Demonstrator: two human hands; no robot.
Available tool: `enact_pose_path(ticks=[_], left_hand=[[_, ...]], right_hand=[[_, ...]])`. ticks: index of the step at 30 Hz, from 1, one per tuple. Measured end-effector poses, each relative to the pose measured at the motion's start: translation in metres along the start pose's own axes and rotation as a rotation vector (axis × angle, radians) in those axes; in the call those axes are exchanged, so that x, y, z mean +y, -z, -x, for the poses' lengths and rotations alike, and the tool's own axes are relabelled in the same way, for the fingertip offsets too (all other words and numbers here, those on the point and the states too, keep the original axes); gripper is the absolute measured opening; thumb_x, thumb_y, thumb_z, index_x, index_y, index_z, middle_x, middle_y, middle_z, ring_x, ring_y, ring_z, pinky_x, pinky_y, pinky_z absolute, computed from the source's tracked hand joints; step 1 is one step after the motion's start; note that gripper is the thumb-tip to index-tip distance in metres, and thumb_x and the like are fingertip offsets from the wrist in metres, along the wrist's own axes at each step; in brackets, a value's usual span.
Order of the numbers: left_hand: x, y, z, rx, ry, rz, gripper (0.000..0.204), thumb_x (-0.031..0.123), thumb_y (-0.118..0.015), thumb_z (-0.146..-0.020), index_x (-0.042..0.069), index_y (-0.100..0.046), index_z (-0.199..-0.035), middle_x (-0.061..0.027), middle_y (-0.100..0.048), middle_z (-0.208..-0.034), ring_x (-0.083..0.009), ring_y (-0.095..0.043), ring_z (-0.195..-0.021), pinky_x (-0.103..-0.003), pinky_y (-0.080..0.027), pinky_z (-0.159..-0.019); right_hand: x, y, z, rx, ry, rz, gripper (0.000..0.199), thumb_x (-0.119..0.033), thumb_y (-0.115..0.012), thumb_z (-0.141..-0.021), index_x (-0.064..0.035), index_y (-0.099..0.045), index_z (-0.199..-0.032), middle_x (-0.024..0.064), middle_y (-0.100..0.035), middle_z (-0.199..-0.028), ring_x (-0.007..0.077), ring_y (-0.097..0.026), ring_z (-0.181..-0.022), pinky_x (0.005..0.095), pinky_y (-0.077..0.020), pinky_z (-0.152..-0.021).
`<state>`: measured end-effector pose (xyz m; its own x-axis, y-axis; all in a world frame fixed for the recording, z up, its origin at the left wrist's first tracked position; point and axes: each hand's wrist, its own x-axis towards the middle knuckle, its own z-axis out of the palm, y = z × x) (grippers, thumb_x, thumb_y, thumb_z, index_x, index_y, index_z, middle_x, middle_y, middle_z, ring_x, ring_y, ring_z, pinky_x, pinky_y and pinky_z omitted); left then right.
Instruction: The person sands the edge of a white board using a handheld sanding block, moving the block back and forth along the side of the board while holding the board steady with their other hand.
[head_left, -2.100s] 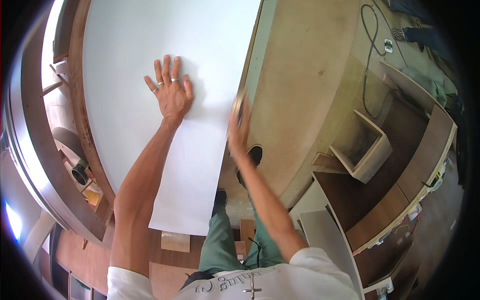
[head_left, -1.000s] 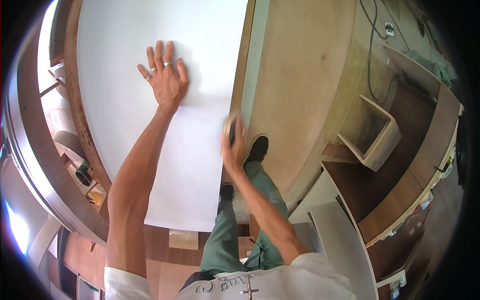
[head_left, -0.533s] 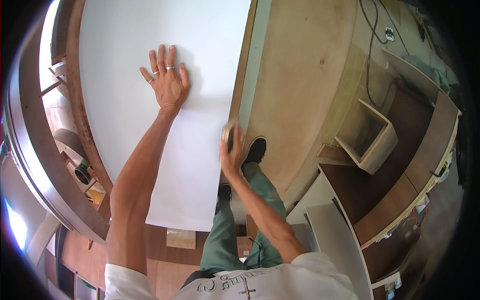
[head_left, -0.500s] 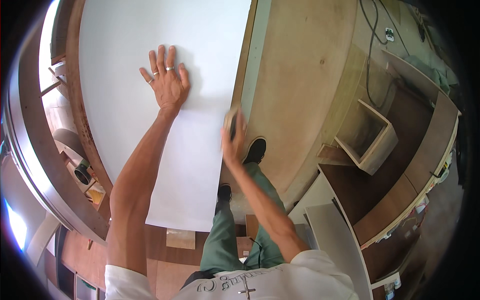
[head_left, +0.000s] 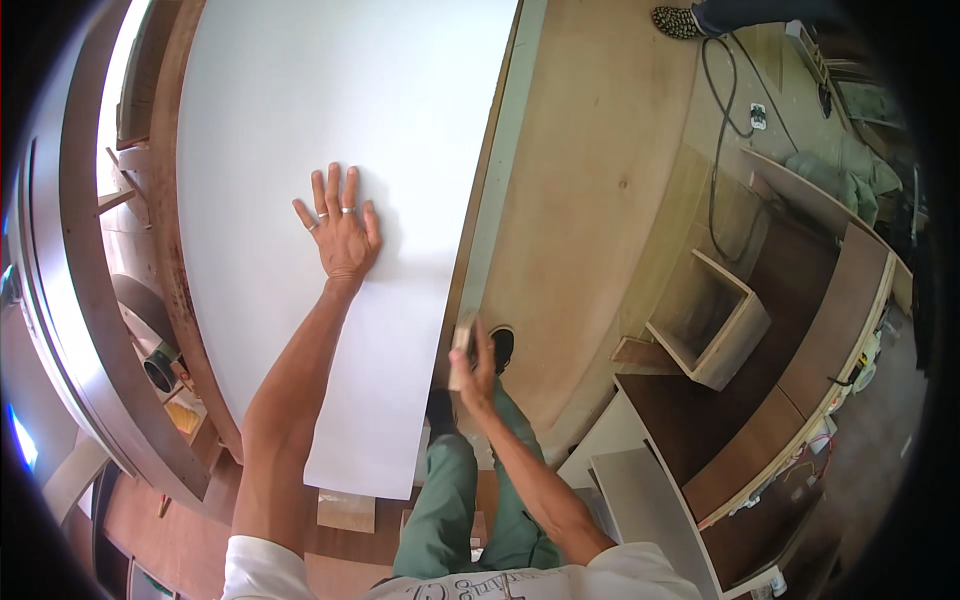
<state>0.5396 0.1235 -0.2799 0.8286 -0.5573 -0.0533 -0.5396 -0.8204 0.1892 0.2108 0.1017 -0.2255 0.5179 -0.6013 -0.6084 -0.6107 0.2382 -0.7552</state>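
Note:
A long white sheet lies over a board, and its near end hangs past the board towards me. My left hand rests flat on the sheet with fingers spread, rings on two of them. Beside the right-hand edge of the sheet, my right hand grips a small wooden block with a dark part on the side towards the palm. Whether the block touches the edge, I cannot tell.
Right of the sheet stretches a plain wooden panel. An open wooden box sits on brown cabinet parts at the right. A black cable loops behind it. Another person's shoe shows at the top. A brown rail borders the left.
My right hand has come nearer to me along the sheet's edge with the block. The whole view has shifted, and another person's foot has appeared at the top right. My left hand stays on the sheet.

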Motion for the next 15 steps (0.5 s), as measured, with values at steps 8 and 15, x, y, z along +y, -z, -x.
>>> enact_pose_path(ticks=[8, 15], left_hand=[[0.000, -0.001, 0.001, -0.005, 0.002, 0.002, 0.066, 0.027, -0.052, -0.103, 0.023, -0.031, -0.166, -0.0045, -0.023, -0.174, -0.0277, -0.010, -0.164, -0.062, 0.004, -0.129], [0.000, 0.001, -0.001, 0.009, -0.009, 0.038, 0.070, 0.024, -0.059, -0.097, 0.019, -0.038, -0.164, -0.0093, -0.028, -0.173, -0.0345, -0.017, -0.162, -0.069, -0.001, -0.127]], right_hand=[[-0.075, 0.062, -0.119, 0.069, 0.050, -0.137, 0.088, -0.038, -0.070, -0.096, -0.0024, -0.029, -0.165, 0.0207, -0.037, -0.160, 0.0345, -0.039, -0.149, 0.0452, -0.0341, -0.122], [-0.080, 0.041, -0.099, 0.086, 0.027, -0.178, 0.085, -0.035, -0.068, -0.098, -0.0003, -0.028, -0.165, 0.0218, -0.036, -0.163, 0.0356, -0.039, -0.149, 0.0452, -0.0323, -0.123]])
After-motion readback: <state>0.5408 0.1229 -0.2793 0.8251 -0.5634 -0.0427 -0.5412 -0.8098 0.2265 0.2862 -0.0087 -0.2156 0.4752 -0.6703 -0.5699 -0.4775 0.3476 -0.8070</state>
